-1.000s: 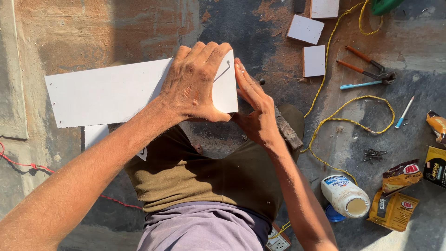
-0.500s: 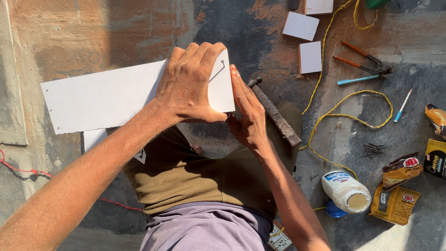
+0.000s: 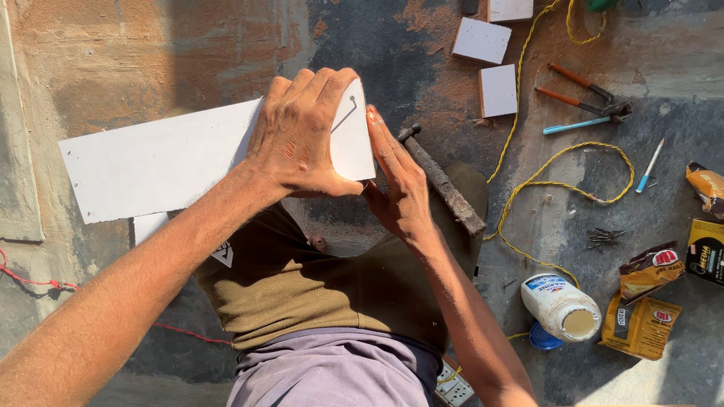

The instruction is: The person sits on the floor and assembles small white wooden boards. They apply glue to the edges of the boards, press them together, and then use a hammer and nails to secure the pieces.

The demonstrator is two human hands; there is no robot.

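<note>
Two hands clasp the white board (image 3: 166, 162): left hand (image 3: 302, 139) flat on top, right hand (image 3: 400, 185) edgewise.

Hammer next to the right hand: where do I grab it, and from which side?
Probably take the hammer by its long rusty handle, near the lower end by the knee. Come from above on the right, where bare floor lies; the right hand crowds its left side. It lies flat and diagonal, head up by the white board, so close the fingers across the shaft.

I see my right hand (image 3: 396, 177) slid off the long white rectangular board (image 3: 162, 162), now flat against its right end; rusty metal hammer (image 3: 443, 183) uncovered. Board shifted slightly left under my left hand (image 3: 302, 136).
</note>
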